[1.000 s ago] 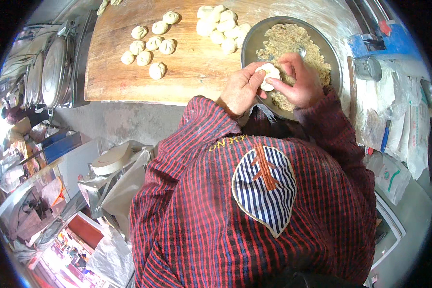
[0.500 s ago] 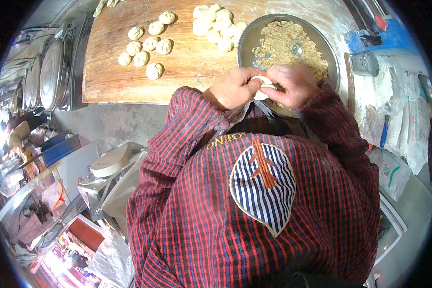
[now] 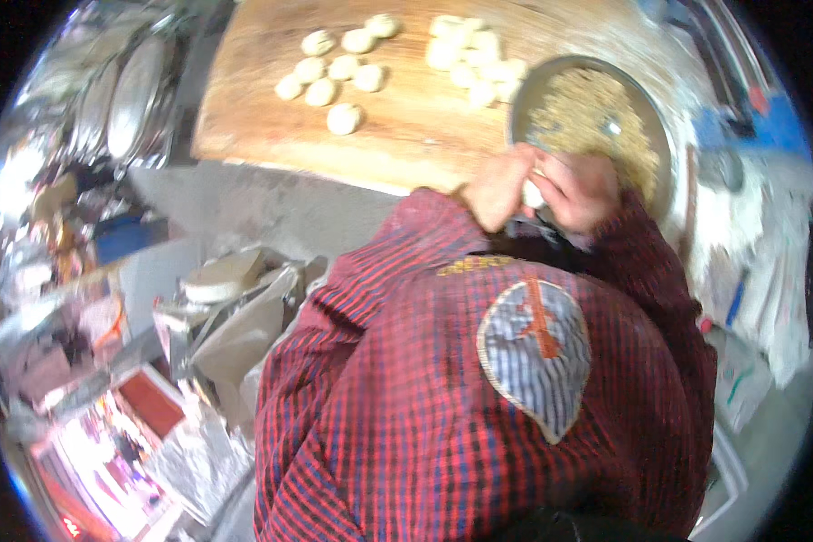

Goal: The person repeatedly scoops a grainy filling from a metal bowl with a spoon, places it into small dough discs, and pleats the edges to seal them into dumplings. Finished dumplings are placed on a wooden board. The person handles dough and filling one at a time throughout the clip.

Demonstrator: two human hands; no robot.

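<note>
My left hand [image 3: 497, 191] and my right hand [image 3: 583, 191] are close together at the near rim of a metal bowl [image 3: 517, 104] of crumbly, tan filling [image 3: 596, 113]. Between them is a small white dough bun [image 3: 534, 192], mostly covered by my fingers. My left hand cups it from the left. The right fingers are closed on it at the other side, though blur hides their exact grip. Several round, pleated buns [image 3: 344, 119] sit apart on the wooden board [image 3: 406, 149], to the left of my hands. A cluster of pale dough pieces [image 3: 465, 54] lies beside the bowl.
Flour dusts the surface right of the bowl, where a small metal cup [image 3: 721, 169] and a blue item [image 3: 750, 135] stand. White plastic bags [image 3: 777, 235] hang at the right. Large round metal lids [image 3: 140, 95] are at the far left, above a cluttered shelf and bags.
The view has shifted, so the board, bowl and hands appear farther right, and the picture is blurrier. My hands stay together on the dough; the right fingers cover more of it.
</note>
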